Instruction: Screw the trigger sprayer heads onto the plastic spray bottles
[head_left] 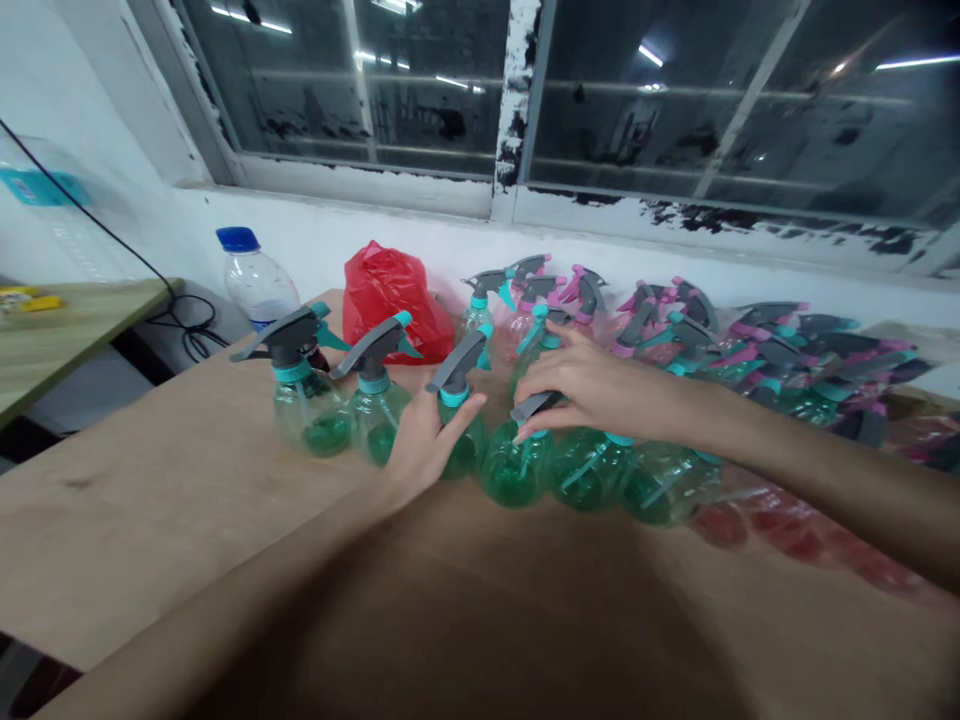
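Note:
A front row of green spray bottles with grey and turquoise trigger heads stands on the wooden table. My left hand (420, 440) is closed around the neck of one green spray bottle (466, 450), its thumb just under the trigger head. To its left stand two more, an outer green spray bottle (326, 425) and an inner green spray bottle (371, 420). My right hand (574, 380) reaches across from the right, its fingers closed about the grey head of another green spray bottle (516, 470). Its palm side is hidden.
Pink and green spray bottles (780, 350) crowd the right side and the back by the wall. A red plastic bag (390, 300) and a clear bottle with a blue cap (259, 280) stand behind. The wooden table (150, 480) has its left edge near a second table (75, 320).

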